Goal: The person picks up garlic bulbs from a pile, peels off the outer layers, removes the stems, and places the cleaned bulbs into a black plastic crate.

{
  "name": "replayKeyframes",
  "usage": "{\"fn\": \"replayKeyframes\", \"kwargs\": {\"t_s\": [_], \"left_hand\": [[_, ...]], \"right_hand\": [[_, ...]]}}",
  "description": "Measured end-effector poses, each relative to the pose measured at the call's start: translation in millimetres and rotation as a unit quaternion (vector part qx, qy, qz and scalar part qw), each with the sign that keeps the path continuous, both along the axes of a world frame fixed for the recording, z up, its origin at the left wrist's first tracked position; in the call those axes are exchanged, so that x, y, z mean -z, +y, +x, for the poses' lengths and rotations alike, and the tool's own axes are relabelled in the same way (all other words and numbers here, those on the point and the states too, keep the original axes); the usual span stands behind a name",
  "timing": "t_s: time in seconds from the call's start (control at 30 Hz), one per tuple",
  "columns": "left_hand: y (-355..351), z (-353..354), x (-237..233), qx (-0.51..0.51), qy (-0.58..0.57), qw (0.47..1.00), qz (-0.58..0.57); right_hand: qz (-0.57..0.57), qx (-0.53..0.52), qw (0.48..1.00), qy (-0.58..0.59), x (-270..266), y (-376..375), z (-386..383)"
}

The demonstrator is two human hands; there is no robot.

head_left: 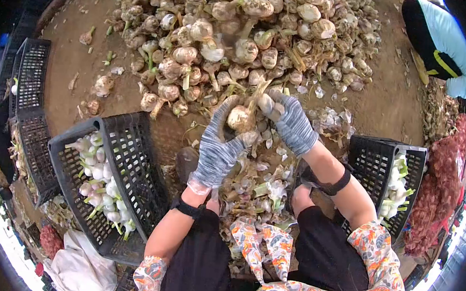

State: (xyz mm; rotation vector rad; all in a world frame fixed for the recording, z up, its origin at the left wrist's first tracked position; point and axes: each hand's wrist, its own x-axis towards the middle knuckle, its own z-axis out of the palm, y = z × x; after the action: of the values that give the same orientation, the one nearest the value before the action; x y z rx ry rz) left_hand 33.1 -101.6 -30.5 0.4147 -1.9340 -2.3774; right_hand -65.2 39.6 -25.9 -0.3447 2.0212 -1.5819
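Trimming step judged in hand: left hand curled around a garlic bulb, right hand just beside it pinching the bulb's stalk, pile of garlic just beyond both; next move probably called for a steady left grip while the stalk was pulled off.

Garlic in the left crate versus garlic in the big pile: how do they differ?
The crate garlic looks clean, white and pinkish, with short green stems; the pile garlic is brown, with dry stalks. The crate garlic sits in a tilted black crate; the pile garlic lies loose, heaped. Both are whole bulbs.
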Motion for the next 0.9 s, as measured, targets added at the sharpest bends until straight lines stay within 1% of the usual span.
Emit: {"fn": "replayKeyframes", "kwargs": {"t_s": [0.03,0.1,0.13,0.23,0.27,0.3,0.33,0.37,0.4,0.43,0.5,0.53,0.57,0.63,0.67,0.7,0.73,0.77,0.8,0.83,0.87,0.9], "left_hand": [[0.4,2.0,-1.9,0.0,-0.009,1.0,-0.017],[2.2,4.3,-1.9,0.018,-0.023,0.999,-0.012],[4.9,5.6,1.1,0.016,-0.009,1.0,-0.006],[8.6,7.0,5.6,0.021,0.0,1.0,0.018],[9.4,6.9,4.9,0.025,-0.002,1.0,0.009],[9.9,6.0,3.4,0.028,-0.002,1.0,0.001],[10.5,5.9,1.9,0.029,-0.001,1.0,0.002],[11.5,6.4,0.5,0.038,0.005,0.999,0.029],[12.1,6.7,0.2,0.047,0.011,0.997,0.057],[11.9,7.1,1.9,0.048,0.01,0.997,0.058],[10.9,8.5,5.7,0.048,0.015,0.996,0.074],[11.5,8.9,5.9,0.048,0.015,0.996,0.074],[12.8,8.7,5.5,0.035,-0.027,0.988,0.149],[17.7,5.8,-0.1,0.008,-0.109,0.948,0.298],[23.3,-0.7,-1.9,-0.045,-0.177,0.942,0.28],[11.9,-1.2,4.3,-0.047,-0.178,0.942,0.28],[-7.9,2.4,19.1,0.092,-0.214,0.862,0.45],[-18.8,3.3,42.3,0.225,-0.237,0.735,0.595],[-15.7,3.8,125.0,0.195,-0.346,0.682,0.614],[-16.6,2.6,117.9,0.195,-0.347,0.682,0.614],[-17.8,-1.0,97.8,0.18,-0.391,0.765,0.479],[-18.3,-5.5,72.1,0.161,-0.425,0.827,0.332]], "right_hand": [[0.001,0.001,1.0,0.0,-1.9,1.7,1.4],[0.017,-0.034,0.997,-0.072,-12.5,4.2,2.4],[-0.015,-0.036,0.995,-0.095,-20.2,5.3,2.7],[0.008,-0.053,0.991,-0.125,-17.4,14.6,-0.4],[-0.005,-0.065,0.994,-0.086,-6.0,19.4,-0.7],[-0.004,-0.064,0.994,-0.085,-4.2,22.0,-1.0],[0.008,-0.071,0.997,-0.035,-3.5,24.3,-1.3],[0.02,-0.079,0.997,0.015,-3.7,27.1,-1.3],[0.064,-0.088,0.994,0.017,-7.0,29.8,-1.4],[0.065,-0.087,0.994,0.016,-6.6,33.5,-0.8],[0.055,-0.079,0.995,-0.021,-4.3,38.7,1.0],[-0.015,-0.07,0.997,0.002,-3.7,38.2,3.2],[-0.016,-0.07,0.997,0.002,-6.1,38.7,6.1],[0.012,-0.09,0.996,-0.025,-12.6,40.9,12.7],[0.06,-0.109,0.991,-0.043,-5.2,43.4,16.1],[0.059,-0.11,0.991,-0.044,-5.2,42.8,20.0],[0.022,-0.117,0.992,0.042,-5.5,41.8,24.6],[-0.015,-0.122,0.984,0.128,-5.8,41.5,27.1],[0.001,-0.145,0.987,0.07,-7.8,42.8,27.1],[0.001,-0.145,0.987,0.07,-7.4,42.0,29.5],[-0.008,-0.138,0.99,0.04,-6.4,40.8,33.5],[-0.017,-0.13,0.991,0.01,-4.7,40.7,37.4]]}}
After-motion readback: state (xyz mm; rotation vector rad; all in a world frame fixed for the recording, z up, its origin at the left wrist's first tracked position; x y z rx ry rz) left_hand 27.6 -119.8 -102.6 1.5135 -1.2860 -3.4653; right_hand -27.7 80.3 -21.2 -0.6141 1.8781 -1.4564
